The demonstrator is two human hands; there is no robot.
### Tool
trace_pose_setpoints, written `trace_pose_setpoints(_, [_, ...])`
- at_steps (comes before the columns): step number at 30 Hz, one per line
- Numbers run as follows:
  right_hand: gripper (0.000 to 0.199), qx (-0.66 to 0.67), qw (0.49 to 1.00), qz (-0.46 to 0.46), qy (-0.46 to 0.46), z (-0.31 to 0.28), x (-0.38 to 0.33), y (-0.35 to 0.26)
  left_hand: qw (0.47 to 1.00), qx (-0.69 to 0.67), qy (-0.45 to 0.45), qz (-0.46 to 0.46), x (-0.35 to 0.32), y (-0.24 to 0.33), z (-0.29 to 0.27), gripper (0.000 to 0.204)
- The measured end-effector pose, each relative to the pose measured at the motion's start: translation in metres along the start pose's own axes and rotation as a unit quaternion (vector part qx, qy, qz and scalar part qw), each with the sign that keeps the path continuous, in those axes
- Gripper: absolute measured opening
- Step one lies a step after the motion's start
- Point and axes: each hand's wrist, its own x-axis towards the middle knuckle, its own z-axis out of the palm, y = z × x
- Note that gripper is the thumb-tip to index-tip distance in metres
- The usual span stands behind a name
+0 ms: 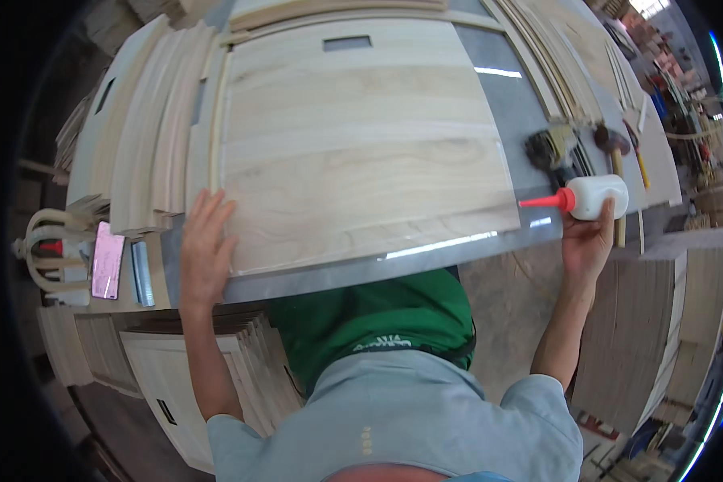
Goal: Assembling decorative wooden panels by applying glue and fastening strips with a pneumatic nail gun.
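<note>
We've got our left hand (205, 245) spread flat on the panel (361, 145), right hand (586, 241) fingers wrapped round the glue bottle (596, 196), no glue visible on it yet.

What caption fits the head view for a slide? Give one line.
Left hand pressed flat on a pale wood panel while the right hand holds a white glue bottle at its edge.

one wooden panel (361, 145), one glue bottle (590, 197), one hammer (614, 153).

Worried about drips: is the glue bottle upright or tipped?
Tipped: the glue bottle lies sideways in the right hand, red nozzle pointing left.
</note>
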Motion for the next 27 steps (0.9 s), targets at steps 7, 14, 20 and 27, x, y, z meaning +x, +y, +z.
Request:
trace_pose_setpoints(7, [0.051, 0.093, 0.960, 0.224, -0.144, 0.123, -0.026, 0.072, 0.965, -0.209, 0.129, 0.089, -0.011, 0.062, 0.021, 0.054])
trace_pose_setpoints(14, [0.052, 0.165, 0.844, 0.481, -0.170, 0.225, -0.141, 0.162, 0.900, -0.340, 0.257, 0.096, -0.004, 0.076, 0.034, 0.070])
trace_pose_setpoints(20, [0.046, -0.233, 0.759, 0.363, -0.487, 0.214, -0.118, 0.139, 0.856, -0.442, 0.266, -0.029, -0.012, 0.052, 0.014, 0.068])
trace_pose_setpoints(27, [0.063, -0.440, 0.718, -0.177, -0.510, 0.207, -0.078, 0.110, 0.940, -0.337, 0.043, -0.026, 0.029, 0.099, 0.010, 0.075])
